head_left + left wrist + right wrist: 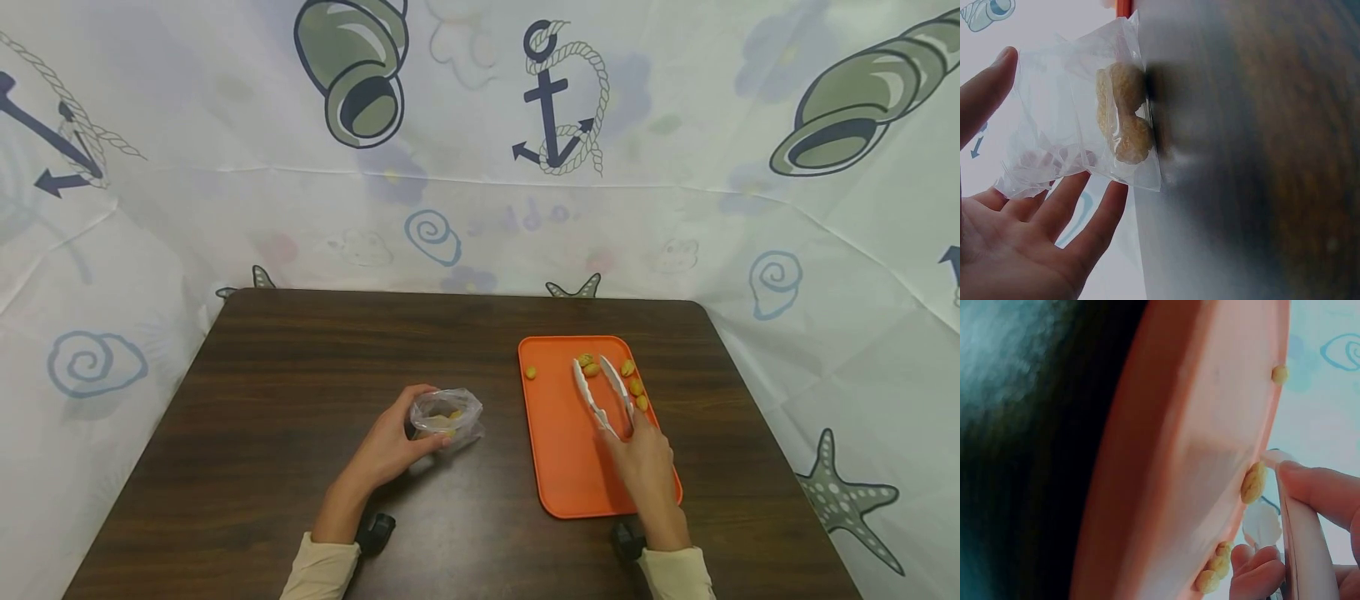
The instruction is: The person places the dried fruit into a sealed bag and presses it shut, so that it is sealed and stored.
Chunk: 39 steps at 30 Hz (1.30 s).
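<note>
My left hand holds a clear plastic bag by its sides, thumb on one side and fingers on the other. The bag's mouth gapes upward. Inside it, low down in the left wrist view, lie a few golden-brown lumpy snack pieces. My right hand grips white tongs over an orange tray. The tongs' arms are spread, their tips on either side of two snack pieces near the tray's far edge.
More snack pieces line the tray's right edge, and a single piece sits at its upper left. Tray and bag are on a dark wooden table. Behind the table hangs a white printed cloth.
</note>
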### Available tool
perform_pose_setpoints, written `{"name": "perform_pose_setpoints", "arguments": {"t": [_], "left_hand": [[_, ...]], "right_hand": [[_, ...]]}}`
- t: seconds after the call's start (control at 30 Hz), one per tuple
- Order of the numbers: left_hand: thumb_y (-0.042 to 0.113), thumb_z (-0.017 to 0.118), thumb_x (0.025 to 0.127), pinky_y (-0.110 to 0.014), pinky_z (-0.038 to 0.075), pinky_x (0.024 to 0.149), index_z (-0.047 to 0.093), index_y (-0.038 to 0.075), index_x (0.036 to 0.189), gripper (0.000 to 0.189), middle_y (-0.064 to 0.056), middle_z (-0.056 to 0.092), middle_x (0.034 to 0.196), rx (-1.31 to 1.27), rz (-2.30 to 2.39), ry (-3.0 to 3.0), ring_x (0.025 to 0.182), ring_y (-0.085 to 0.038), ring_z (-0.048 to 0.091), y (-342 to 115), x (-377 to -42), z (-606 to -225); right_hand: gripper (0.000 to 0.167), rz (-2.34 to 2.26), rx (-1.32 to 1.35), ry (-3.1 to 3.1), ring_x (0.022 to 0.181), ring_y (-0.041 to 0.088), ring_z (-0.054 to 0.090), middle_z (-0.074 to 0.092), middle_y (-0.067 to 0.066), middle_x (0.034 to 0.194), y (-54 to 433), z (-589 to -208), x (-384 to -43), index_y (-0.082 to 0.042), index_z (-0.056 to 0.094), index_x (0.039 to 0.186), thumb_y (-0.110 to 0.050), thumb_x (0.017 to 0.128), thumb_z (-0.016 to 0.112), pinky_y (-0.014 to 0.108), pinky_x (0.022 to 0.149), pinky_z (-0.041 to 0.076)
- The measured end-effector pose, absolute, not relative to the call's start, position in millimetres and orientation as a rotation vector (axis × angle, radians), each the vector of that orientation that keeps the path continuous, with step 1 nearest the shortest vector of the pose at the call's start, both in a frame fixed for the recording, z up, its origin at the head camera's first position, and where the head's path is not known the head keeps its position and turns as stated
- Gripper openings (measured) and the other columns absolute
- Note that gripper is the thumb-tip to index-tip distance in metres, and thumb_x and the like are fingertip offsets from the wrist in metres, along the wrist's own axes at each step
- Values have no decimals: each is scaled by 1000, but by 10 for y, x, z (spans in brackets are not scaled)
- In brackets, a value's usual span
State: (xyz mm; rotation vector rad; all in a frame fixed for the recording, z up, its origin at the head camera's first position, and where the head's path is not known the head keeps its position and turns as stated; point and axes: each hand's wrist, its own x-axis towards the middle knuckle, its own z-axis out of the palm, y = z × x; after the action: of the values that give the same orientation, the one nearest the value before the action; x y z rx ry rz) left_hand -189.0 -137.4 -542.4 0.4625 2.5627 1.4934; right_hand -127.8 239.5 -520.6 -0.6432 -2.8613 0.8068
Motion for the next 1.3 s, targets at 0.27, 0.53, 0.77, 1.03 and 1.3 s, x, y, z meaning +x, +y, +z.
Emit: {"name": "perform_pose_setpoints", "arguments": {"t": [0.27, 0.53, 0.77, 1.03, 1.3], "left_hand": [[41, 90, 79, -51, 45, 101, 48, 31, 144, 78, -5, 63, 137, 454, 1494, 2551, 121, -25, 60, -1380, -1893, -5423], [43, 89, 80, -50, 45, 100, 47, 32, 144, 78, -4, 63, 136, 455, 1477, 2556, 119, -24, 60, -1384, -1899, -5428], [43, 90, 79, -49, 45, 100, 47, 31, 144, 79, -3, 63, 135, 452, 1487, 2548, 118, -23, 60, -1374, -1908, -5425], [42, 90, 79, -50, 45, 101, 47, 32, 144, 78, -5, 63, 136, 453, 1489, 2550, 118, -24, 60, -1382, -1906, -5421], [42, 89, 80, -49, 46, 99, 47, 30, 144, 78, -4, 64, 135, 460, 1476, 2559, 117, -23, 60, -1375, -1905, -5449]], "right_hand": [[57, 818, -631, -2877, 87, 39, 67, 70, 31, 110, 2404, -5238, -1248, 8, 59, 133, -30, 94, 75, 53, 73, 51], [50, 822, -649, -2863, 80, 34, 62, 70, 23, 96, 2401, -5253, -1235, 5, 63, 128, -30, 93, 75, 41, 64, 44], [48, 799, -618, -2841, 78, 35, 62, 71, 23, 95, 2405, -5262, -1203, 4, 64, 125, -30, 93, 76, 41, 64, 44], [52, 817, -603, -2836, 83, 37, 65, 72, 30, 111, 2383, -5229, -1153, 3, 61, 135, -29, 95, 74, 49, 70, 51], [55, 841, -610, -2848, 92, 38, 65, 66, 32, 129, 2364, -5189, -1127, 1, 57, 144, -28, 98, 68, 50, 75, 51]]}}
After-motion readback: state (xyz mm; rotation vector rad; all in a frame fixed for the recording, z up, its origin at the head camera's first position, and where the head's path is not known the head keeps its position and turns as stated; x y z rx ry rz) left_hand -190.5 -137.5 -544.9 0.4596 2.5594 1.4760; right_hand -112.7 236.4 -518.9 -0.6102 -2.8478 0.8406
